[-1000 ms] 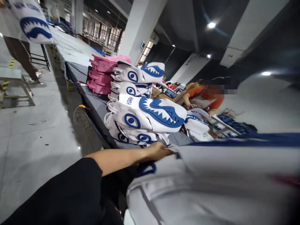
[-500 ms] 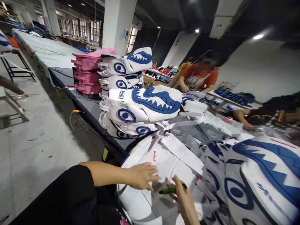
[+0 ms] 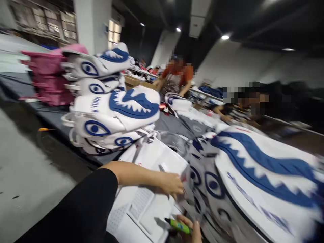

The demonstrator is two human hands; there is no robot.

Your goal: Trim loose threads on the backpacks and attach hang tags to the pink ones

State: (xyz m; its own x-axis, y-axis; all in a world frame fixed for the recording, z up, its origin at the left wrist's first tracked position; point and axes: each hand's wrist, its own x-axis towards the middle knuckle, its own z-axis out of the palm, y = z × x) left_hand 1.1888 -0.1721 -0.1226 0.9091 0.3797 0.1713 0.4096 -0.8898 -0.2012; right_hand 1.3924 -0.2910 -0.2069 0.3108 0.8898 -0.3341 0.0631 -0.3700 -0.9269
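Observation:
A white backpack (image 3: 154, 219) lies in front of me, with a flat panel and pocket seams showing. My left hand (image 3: 172, 184) reaches across it, fingers curled down on its right side by the raised white panel; the fingertips are partly hidden. Below, my right hand (image 3: 193, 231) is closed round a green marker-like tool (image 3: 179, 226), whose black tip points left over the backpack. Motion blur softens both hands. Close by on the right, another white backpack (image 3: 253, 168) with a blue toothed mouth and eyes leans over several more.
Stacked white shark-face backpacks (image 3: 88, 108) stand beyond my left arm, and pink bags (image 3: 52, 77) are piled behind them. Clear plastic (image 3: 174, 143) lies on the grey-covered table (image 3: 172, 125). Across it work a person in orange (image 3: 177, 77) and another person (image 3: 243, 104) at right.
My view has swung right. My left hand has gone from lying spread on the backpack to curled at its right side, and more of the seamed panel shows. The green tool stays in my right hand.

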